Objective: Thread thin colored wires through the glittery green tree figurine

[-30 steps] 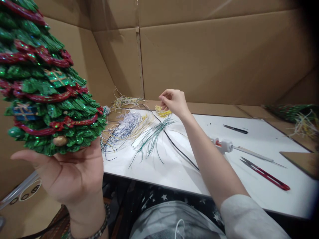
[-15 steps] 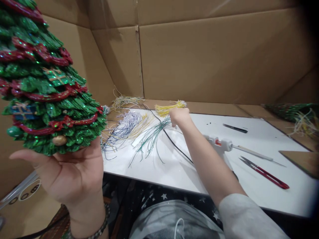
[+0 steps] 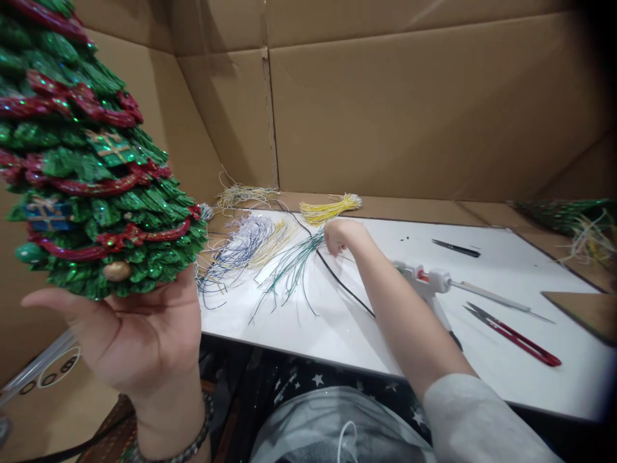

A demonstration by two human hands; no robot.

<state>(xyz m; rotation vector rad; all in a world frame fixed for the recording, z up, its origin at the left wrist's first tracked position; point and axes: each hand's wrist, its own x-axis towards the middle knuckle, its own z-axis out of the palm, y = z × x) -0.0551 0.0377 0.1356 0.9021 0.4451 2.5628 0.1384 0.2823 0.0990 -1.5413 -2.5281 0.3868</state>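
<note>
A green Christmas tree figurine [image 3: 96, 167] with red garlands, small gift shapes and baubles rises at the left, its top cut off by the frame. Its base rests on my left hand [image 3: 139, 334], palm up, the thumb stretched out to the side and the fingers hidden underneath. At the end of a bundle of green wires [image 3: 294, 260] on the white board, my right hand [image 3: 343, 236] is closed with curled fingers. What lies between those fingertips is hidden. Just behind it lies a bundle of yellow wires [image 3: 328, 208].
Blue wires [image 3: 236, 254] and pale yellow wires [image 3: 274, 244] lie left of the green bundle. Right of my forearm are a glue gun [image 3: 436, 281], red thread snips [image 3: 515, 335] and a black-handled blade [image 3: 456, 248]. Cardboard walls [image 3: 409, 109] enclose the white board [image 3: 520, 379].
My right hand has shifted slightly down toward me, uncovering the end of the yellow bundle. The tree and my left hand have barely moved.
</note>
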